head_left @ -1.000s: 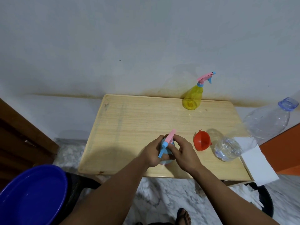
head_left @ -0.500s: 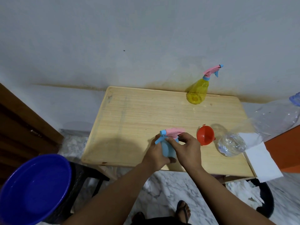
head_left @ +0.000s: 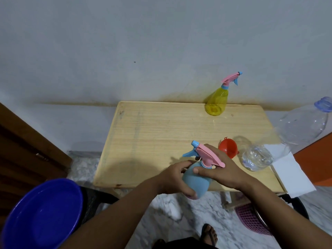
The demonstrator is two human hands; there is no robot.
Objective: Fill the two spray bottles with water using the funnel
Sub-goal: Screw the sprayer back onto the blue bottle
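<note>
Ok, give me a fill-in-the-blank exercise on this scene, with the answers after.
1. Both hands hold the ____ spray bottle.
2. The orange funnel lies beside the clear ____ bottle.
3. The yellow spray bottle stands at the table's ____ edge, by the wall.
4. The right hand grips the pink ____ head.

Answers: blue; water; far; sprayer

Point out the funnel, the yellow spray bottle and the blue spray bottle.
funnel (head_left: 227, 148): head view, inside of the red cone.
yellow spray bottle (head_left: 216, 102): head view, middle of its body.
blue spray bottle (head_left: 195, 178): head view, body between the hands.
</note>
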